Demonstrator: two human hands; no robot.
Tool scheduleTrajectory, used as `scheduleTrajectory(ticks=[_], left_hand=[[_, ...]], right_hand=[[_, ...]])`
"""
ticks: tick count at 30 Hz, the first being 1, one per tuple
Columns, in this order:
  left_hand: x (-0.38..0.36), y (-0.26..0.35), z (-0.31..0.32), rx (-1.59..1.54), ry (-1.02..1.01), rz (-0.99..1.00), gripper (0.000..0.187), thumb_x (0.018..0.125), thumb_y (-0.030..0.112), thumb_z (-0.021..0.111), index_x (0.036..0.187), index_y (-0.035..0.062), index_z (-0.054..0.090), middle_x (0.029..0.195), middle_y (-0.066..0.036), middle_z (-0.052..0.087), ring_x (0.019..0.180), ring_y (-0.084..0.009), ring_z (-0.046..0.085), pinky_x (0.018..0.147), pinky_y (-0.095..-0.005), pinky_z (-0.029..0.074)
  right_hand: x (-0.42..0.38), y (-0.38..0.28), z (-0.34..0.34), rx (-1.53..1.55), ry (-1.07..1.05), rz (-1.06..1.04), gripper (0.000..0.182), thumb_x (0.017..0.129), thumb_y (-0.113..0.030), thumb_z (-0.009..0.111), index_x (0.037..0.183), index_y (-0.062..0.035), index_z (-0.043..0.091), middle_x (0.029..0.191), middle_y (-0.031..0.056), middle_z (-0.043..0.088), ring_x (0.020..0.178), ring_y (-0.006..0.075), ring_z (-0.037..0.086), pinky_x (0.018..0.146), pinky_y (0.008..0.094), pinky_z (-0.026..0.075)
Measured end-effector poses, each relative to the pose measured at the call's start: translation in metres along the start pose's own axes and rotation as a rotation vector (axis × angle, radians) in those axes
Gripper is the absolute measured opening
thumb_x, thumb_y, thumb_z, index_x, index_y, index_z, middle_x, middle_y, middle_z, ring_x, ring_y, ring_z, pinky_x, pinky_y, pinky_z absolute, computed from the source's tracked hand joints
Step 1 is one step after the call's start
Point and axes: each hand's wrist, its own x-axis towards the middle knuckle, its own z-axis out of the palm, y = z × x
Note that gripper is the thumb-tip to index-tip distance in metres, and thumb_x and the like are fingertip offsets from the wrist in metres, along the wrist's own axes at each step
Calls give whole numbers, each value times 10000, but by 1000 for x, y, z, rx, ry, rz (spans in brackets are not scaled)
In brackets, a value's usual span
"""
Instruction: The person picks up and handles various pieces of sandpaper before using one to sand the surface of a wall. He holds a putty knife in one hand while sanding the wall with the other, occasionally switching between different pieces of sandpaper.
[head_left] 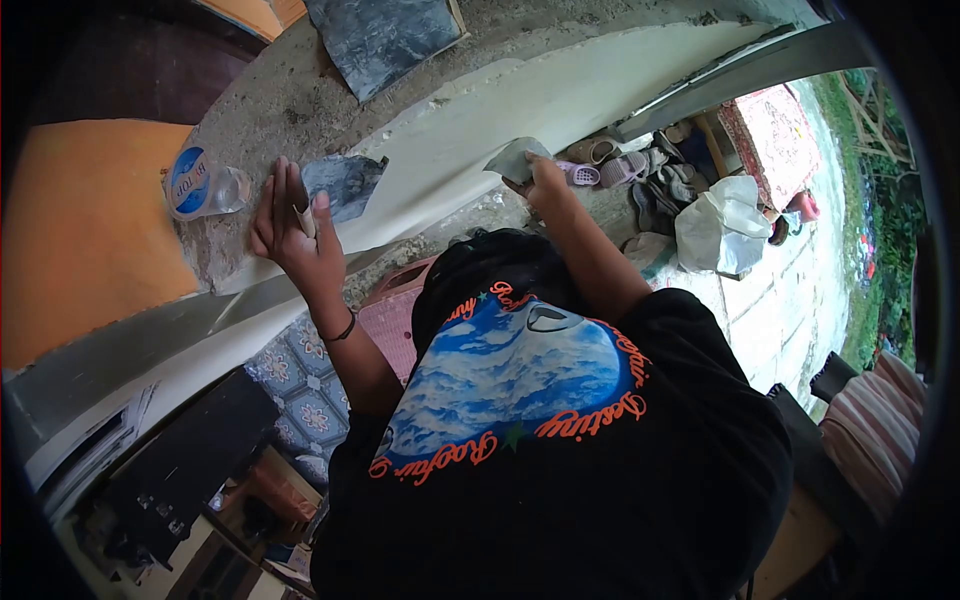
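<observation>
My left hand is over the rough concrete ledge, fingers stretched, with a small pale folded piece between thumb and fingers. Right beside it lies a small dark grey sheet, creased and worn, that looks like sandpaper. My right hand pinches a grey piece of sandpaper near the white wall face below the ledge. A clear plastic cup with a blue label lies on the ledge to the left of my left hand.
A larger dark grey sheet lies farther along the ledge. Shoes and sandals are piled to the right, near a white sack. An orange wall surface is at the left, and a patterned blue mat lies below.
</observation>
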Motion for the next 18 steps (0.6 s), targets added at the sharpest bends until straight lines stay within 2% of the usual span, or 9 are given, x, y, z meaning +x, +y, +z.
scheduleTrajectory(ticks=[6, 10, 13, 15, 17, 18], left_hand=[[0, -1, 2, 39, -9, 3, 425, 894, 337, 491, 1244, 98, 527, 1304, -29, 502, 1207, -211, 422, 1029, -397, 161], [1, 3, 2, 34, -21, 5, 433, 905, 349, 468, 1237, 77, 527, 1308, -27, 498, 1208, -211, 420, 1029, -398, 156], [1, 3, 2, 17, -46, 7, 461, 910, 365, 456, 1257, 64, 503, 1302, -44, 501, 1211, -225, 414, 1029, -406, 150], [1, 5, -1, 15, -80, -61, 495, 907, 382, 456, 1283, 61, 472, 1291, -67, 506, 1215, -243, 403, 1029, -414, 146], [0, 7, -3, 9, -126, -73, 531, 901, 400, 463, 1303, 55, 444, 1288, -86, 503, 1219, -251, 383, 1027, -412, 145], [-1, 5, -2, 7, -122, -83, 534, 901, 403, 464, 1305, 55, 441, 1293, -85, 498, 1221, -246, 374, 1027, -406, 144]], right_hand=[[-8, 13, -8, -106, -40, -36, 335, 850, -60, 511, 1176, -1, 460, 1085, 154, 552, 968, 305, 585, 809, 468, 514], [13, 26, -6, -37, 32, -104, 338, 833, -30, 491, 1168, 9, 466, 1035, 148, 574, 951, 287, 594, 812, 443, 516], [13, 47, 24, -24, 19, -203, 328, 821, -19, 455, 1142, 41, 486, 1028, 143, 585, 929, 271, 606, 796, 393, 514], [-9, 61, 56, -525, 128, -383, 355, 782, -35, 453, 1122, 65, 486, 1015, 219, 602, 929, 340, 608, 768, 404, 492], [-36, 53, 78, -973, 243, -505, 394, 764, -47, 472, 1141, 66, 481, 990, 262, 599, 938, 390, 592, 819, 424, 469], [-30, 52, 80, -936, 294, -507, 445, 760, -55, 486, 1192, 50, 464, 999, 293, 586, 955, 416, 572, 840, 440, 462]])
